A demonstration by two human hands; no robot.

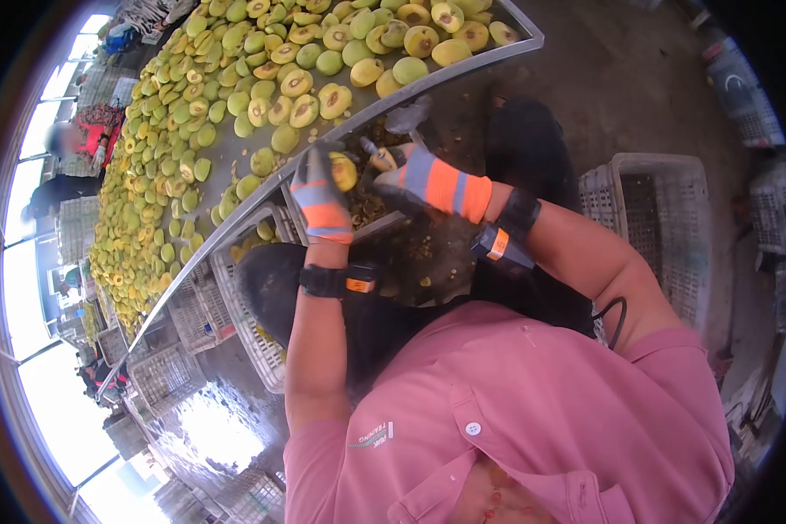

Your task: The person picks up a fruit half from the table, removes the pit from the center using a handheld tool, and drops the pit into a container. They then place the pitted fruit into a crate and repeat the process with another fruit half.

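Note:
My left hand [323, 196], in a grey and orange glove, is closed around a halved yellow-green fruit [344, 172], its cut side toward my other hand. My right hand [428, 179], gloved alike, grips a short tool [382, 159] with a light, wood-coloured handle and a metal end. That metal end points up and left, close to the fruit. Both hands are just off the near rim of a metal table [227, 157] heaped with cut fruit [304, 112], many halves showing brown centres. Below the hands lies a container with brown scraps [371, 210].
A white plastic crate [258, 319] with some fruit stands by my left knee. Another crate [659, 236] is on my right. More crates [162, 380] line the floor at left. A person in red [96, 135] is across the table. The raised metal rim [428, 80] borders the fruit.

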